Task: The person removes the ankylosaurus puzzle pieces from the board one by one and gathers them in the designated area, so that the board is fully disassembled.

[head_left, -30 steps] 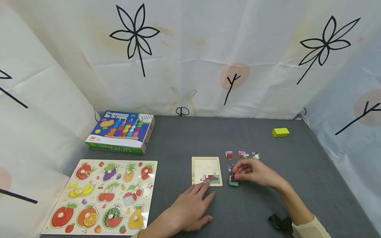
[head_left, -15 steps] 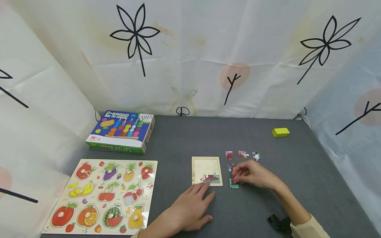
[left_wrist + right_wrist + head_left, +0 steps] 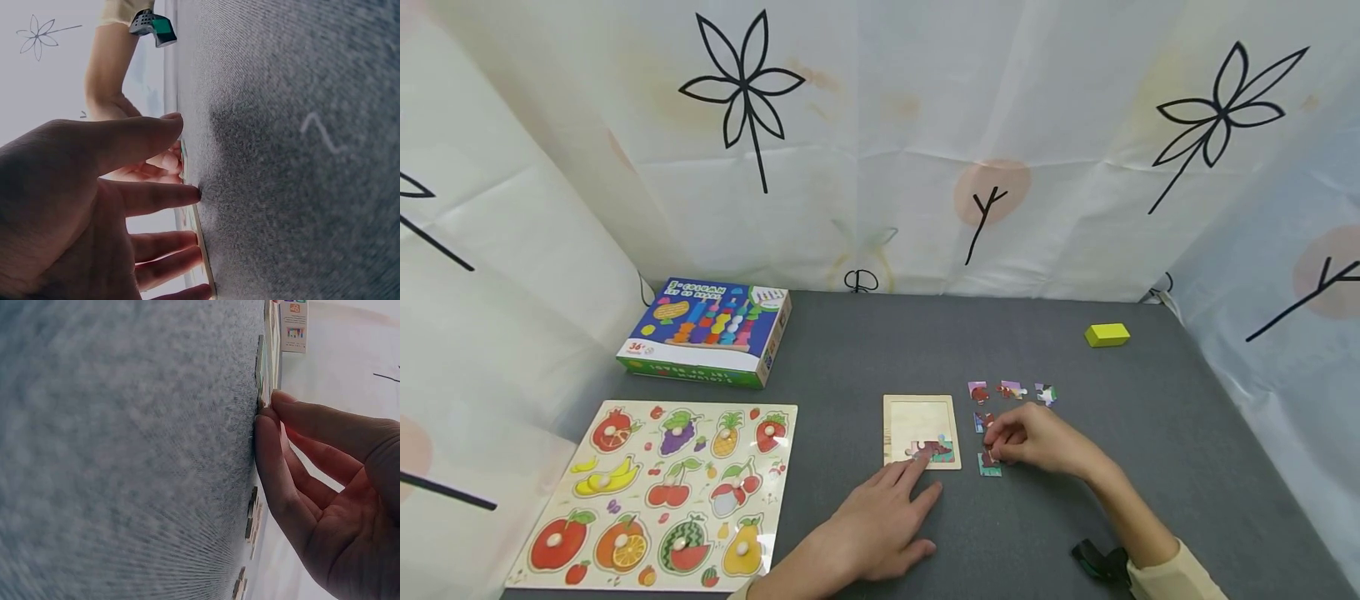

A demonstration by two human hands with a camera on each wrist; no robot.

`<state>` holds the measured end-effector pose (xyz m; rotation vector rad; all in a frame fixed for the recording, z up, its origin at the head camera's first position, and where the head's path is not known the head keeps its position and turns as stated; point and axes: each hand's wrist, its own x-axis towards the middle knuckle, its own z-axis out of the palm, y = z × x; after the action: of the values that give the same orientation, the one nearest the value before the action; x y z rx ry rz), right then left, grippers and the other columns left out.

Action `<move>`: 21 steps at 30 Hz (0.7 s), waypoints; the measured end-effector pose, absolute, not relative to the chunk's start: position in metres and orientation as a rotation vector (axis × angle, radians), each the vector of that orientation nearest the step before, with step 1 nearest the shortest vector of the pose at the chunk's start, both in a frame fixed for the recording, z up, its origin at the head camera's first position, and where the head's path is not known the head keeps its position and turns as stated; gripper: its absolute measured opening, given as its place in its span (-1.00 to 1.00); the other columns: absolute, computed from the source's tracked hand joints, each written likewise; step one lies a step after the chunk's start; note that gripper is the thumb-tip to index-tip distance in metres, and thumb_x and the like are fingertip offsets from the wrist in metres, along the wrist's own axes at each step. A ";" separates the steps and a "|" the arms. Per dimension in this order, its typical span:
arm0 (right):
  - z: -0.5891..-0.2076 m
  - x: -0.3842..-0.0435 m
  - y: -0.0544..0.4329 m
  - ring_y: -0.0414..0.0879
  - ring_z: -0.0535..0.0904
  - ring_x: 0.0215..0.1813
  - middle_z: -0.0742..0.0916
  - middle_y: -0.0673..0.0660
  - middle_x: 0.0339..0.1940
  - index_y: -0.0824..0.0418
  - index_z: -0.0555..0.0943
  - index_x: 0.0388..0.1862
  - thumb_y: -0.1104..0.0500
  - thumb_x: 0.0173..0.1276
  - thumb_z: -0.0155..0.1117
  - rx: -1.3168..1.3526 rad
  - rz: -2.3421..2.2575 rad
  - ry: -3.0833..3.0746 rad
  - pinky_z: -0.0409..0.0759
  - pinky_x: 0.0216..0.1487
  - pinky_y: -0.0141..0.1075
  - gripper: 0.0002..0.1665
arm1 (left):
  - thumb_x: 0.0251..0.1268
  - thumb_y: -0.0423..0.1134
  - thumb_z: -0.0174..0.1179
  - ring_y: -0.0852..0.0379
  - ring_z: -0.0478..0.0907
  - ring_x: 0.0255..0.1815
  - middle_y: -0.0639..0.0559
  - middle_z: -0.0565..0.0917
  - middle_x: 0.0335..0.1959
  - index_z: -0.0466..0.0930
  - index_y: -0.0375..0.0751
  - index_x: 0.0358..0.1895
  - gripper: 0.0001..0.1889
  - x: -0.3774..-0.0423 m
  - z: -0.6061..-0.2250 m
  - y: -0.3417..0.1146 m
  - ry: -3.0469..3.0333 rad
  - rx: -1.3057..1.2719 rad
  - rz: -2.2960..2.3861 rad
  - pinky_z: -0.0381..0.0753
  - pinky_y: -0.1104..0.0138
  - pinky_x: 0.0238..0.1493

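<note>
My left hand (image 3: 880, 521) lies palm down with its fingers spread, fingertips at the near edge of a small wooden puzzle tray (image 3: 887, 425). Joined jigsaw pieces (image 3: 938, 452) fill the tray's lower right corner. To the tray's right, thumb and index finger of my right hand (image 3: 1041, 437) pinch a teal and brown jigsaw piece (image 3: 990, 469) low over the table; the fingertips cover part of it. The right wrist view shows thumb and index meeting at the piece's edge. Several loose pieces lie beyond that hand, among them a purple and brown jigsaw piece (image 3: 978, 391).
A fruit puzzle board (image 3: 700, 444) lies at the left, with a blue and green toy box (image 3: 707, 329) behind it. At the back right sits a yellow block (image 3: 1107, 335). A black strap device (image 3: 1099, 560) is by the right sleeve. White printed curtains surround the grey table.
My right hand has shifted slightly toward me, and the pinched jigsaw piece has moved a little the same way. The left hand has stayed at the tray's edge.
</note>
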<state>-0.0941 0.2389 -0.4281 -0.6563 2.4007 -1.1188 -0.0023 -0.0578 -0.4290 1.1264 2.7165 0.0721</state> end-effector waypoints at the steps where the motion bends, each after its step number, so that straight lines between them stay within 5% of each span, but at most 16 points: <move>1: -0.428 -0.094 0.239 -0.35 0.67 -0.35 0.88 0.12 -0.29 0.32 0.81 -0.15 0.39 0.39 0.45 -0.650 -1.120 2.399 0.66 -0.30 -0.45 -0.90 | 0.50 0.32 0.25 0.02 0.35 0.67 -0.11 0.20 0.78 0.48 0.04 0.57 -0.27 -0.002 -0.429 -0.058 2.719 1.128 0.074 0.42 0.19 0.68; 6: -0.427 -0.095 0.239 -0.32 0.71 -0.32 0.88 0.15 -0.27 0.36 0.80 -0.13 0.38 0.42 0.44 -0.629 -1.150 2.363 0.70 -0.28 -0.44 -0.90 | 0.51 0.31 0.25 0.04 0.34 0.67 -0.07 0.12 0.80 0.47 0.04 0.58 -0.28 -0.004 -0.430 -0.059 2.691 1.100 0.118 0.45 0.19 0.65; 21: -0.430 -0.098 0.228 -0.33 0.72 -0.32 0.87 0.20 -0.28 0.38 0.80 -0.09 0.30 0.42 0.51 -0.733 -1.229 2.287 0.73 -0.21 -0.43 -0.84 | 0.52 0.33 0.23 0.04 0.39 0.58 -0.01 0.37 0.65 0.53 0.03 0.53 -0.31 -0.004 -0.433 -0.059 2.752 1.145 0.092 0.50 0.21 0.60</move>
<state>-0.0979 0.2277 -0.4301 -0.7334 2.2868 -1.2291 -0.0038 -0.0588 -0.4331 1.1450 2.7519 0.0921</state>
